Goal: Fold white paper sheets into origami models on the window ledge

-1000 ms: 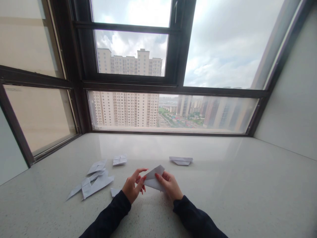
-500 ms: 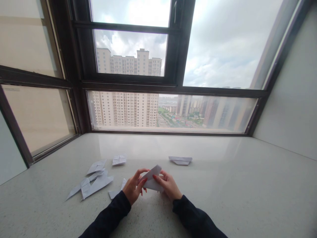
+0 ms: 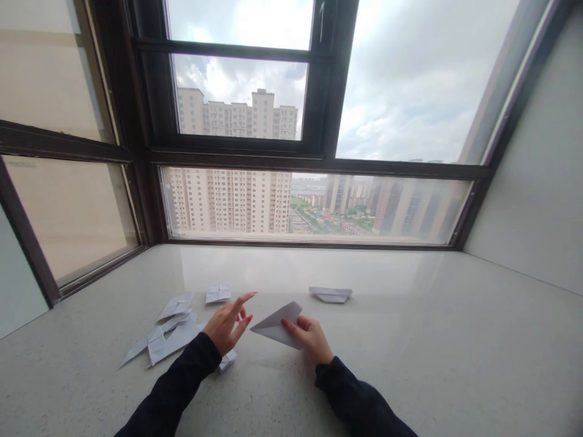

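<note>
A white sheet of folded paper [image 3: 273, 326], pointed at its left end, is pinched at its right side by my right hand [image 3: 312, 338], the thumb lying on top. Apart from it, to the left, my left hand [image 3: 229, 323] holds nothing, its index finger stretched out and its thumb spread. Behind the left hand lies a small square folded paper [image 3: 218, 294]. Another small folded paper [image 3: 228, 361] is partly covered by my left sleeve. Several folded paper pieces [image 3: 175, 334] overlap in a pile farther left.
A boat-shaped folded paper [image 3: 331, 295] lies toward the back, right of centre. The pale speckled sill [image 3: 432, 340] ends at a dark window frame [image 3: 314, 244], with wall panels on either side.
My left hand has let go of the folded paper and moved left, its fingers opening. The right hand keeps its grip, and the paper's pointed left end now shows.
</note>
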Action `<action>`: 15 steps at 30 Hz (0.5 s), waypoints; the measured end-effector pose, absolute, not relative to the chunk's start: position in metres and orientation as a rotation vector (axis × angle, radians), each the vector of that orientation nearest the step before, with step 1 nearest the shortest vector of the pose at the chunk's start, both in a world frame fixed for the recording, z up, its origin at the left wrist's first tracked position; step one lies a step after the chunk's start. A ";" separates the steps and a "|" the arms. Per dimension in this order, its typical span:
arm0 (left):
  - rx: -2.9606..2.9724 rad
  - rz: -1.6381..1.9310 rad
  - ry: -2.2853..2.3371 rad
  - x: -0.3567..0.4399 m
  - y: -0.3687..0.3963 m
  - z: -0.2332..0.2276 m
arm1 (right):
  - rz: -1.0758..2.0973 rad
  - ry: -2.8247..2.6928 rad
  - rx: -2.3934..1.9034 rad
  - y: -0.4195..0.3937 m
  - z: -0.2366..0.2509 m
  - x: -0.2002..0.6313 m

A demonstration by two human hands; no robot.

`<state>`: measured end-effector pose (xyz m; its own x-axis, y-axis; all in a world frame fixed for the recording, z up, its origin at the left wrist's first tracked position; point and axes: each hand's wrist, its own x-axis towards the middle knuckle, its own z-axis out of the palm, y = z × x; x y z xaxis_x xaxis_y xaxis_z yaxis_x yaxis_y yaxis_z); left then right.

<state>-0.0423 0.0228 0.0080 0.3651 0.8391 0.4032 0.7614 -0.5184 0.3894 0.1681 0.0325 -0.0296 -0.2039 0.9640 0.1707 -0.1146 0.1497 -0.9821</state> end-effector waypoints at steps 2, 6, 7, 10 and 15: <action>2.497 0.624 1.855 -0.059 0.025 0.013 | 1.249 -1.347 -0.931 0.036 -0.033 0.170; 2.185 0.185 2.328 -0.083 0.028 0.013 | 1.227 -1.346 -0.942 0.037 -0.036 0.170; 2.143 0.151 2.352 -0.087 0.028 0.012 | 1.228 -1.346 -0.941 0.037 -0.036 0.169; 2.082 0.113 2.362 -0.091 0.030 0.005 | 1.213 -1.350 -0.950 0.035 -0.034 0.168; 1.959 0.080 2.424 -0.093 0.031 -0.001 | 1.197 -1.373 -0.965 0.032 -0.032 0.167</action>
<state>-0.0926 0.0311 -0.0008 -0.2104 0.9775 0.0137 0.9763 0.2093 0.0546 0.1667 0.0319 -0.0321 -0.1486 0.9708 0.1882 -0.0536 0.1821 -0.9818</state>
